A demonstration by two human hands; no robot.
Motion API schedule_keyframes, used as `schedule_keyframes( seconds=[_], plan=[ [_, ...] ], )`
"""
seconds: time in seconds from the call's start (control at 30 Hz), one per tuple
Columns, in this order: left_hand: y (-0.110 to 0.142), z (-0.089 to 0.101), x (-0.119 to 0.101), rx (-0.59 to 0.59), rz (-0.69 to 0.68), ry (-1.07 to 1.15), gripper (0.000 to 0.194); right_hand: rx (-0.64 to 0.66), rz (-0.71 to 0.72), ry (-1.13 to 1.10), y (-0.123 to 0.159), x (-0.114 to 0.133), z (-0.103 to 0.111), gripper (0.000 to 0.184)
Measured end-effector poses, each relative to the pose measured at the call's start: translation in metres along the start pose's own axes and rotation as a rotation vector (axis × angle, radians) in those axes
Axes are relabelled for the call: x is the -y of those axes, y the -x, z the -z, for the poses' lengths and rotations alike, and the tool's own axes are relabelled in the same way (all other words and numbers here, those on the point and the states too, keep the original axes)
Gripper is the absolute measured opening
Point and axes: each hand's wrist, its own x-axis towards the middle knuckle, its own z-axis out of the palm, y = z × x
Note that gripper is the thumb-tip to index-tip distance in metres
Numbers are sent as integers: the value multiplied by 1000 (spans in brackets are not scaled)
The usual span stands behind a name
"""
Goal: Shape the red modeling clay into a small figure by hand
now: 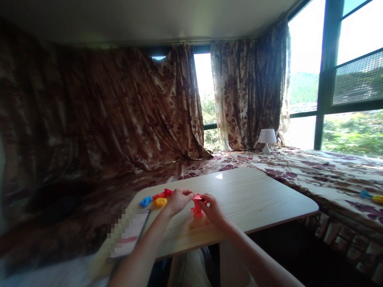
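Between my two hands, just above the table, is a bright pinkish-red ruffled piece [197,209] that looks thin and crumpled; its exact kind I cannot make out. My left hand [180,200] is closed in a pinch at its upper left edge. From the other side, my right hand [213,210] grips it between thumb and fingers. Left of my hands, on the tabletop, lie a crumpled blue piece [145,201], a yellow piece [160,202] and some red pieces [163,194] close together.
The pale wood-grain table [254,199] has rounded corners. A flat, partly pixelated sheet or pad [131,235] lies at its left. Behind stands a white lamp [267,137] on a flower-patterned cover [293,171], with blue and yellow items [375,197] at the far right. Patterned curtains [167,107] hang behind.
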Motion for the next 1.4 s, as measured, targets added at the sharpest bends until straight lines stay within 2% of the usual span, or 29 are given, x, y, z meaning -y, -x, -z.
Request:
schedule_keyframes(
  seconds=[0.23,0.4,0.57,0.7,0.83,0.97,1.13,1.4],
  plan=[
    [-1,-5,0,-70,-48,-47,22,-3,-6,19,0,0,0,15],
    [-2,-5,4,-53,-55,-25,27,0,-2,30,1,0,-1,14],
    [0,3,3,-39,-68,-24,35,-12,2,18,1,-2,-2,17],
    [3,5,2,3,-19,-29,29,-6,7,17,1,-1,-2,16],
    [4,1,1,-27,22,1,28,-5,7,18,1,0,0,16],
    [3,0,3,-38,-13,-29,26,-4,1,24,0,2,1,15],
    [4,3,6,-110,-40,-142,21,4,0,26,1,5,1,15],
    [-1,8,-3,-20,-95,-155,27,-5,15,32,1,3,0,17]
  ],
)
